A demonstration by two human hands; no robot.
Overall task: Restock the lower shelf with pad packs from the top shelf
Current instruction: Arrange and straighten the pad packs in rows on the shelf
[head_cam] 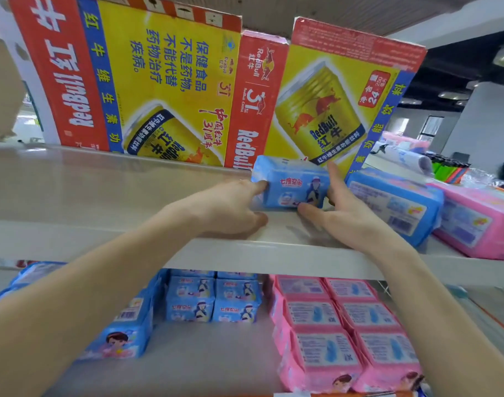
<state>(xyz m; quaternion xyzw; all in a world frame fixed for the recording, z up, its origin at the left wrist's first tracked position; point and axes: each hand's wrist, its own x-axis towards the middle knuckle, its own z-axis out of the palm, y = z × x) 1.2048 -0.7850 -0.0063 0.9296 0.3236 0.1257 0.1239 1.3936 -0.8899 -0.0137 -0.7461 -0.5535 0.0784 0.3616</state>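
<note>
A person reaches up with both bare arms to the top shelf (pixel 101 179), where a small blue pad pack (pixel 295 186) lies on its side near the front edge, just in front of tall Red Bull cartons (pixel 164 75). The left hand (pixel 227 207) touches the pack's left end with an extended forefinger, and its thumb lies on the shelf in front. The right hand (pixel 342 216) lays straight fingers along the right end, its thumb against the lower front corner. Neither grip has closed; the pack sits between two open hands. Beside the right hand lie a larger blue pack (pixel 394 202) and a pink pack (pixel 479 222). On the lower shelf (pixel 202 353), stacked blue packs (pixel 213 296) and rows of pink packs (pixel 345 325) leave a bare gap in front of the blue stack. The pack looks light and soft: a padded brick in glossy plastic film that will likely dent under pressure and could slide between the palms. It is not fragile. The short ends seem the best hold, either pressed between both hands or with one hand spanning the long faces.
</note>
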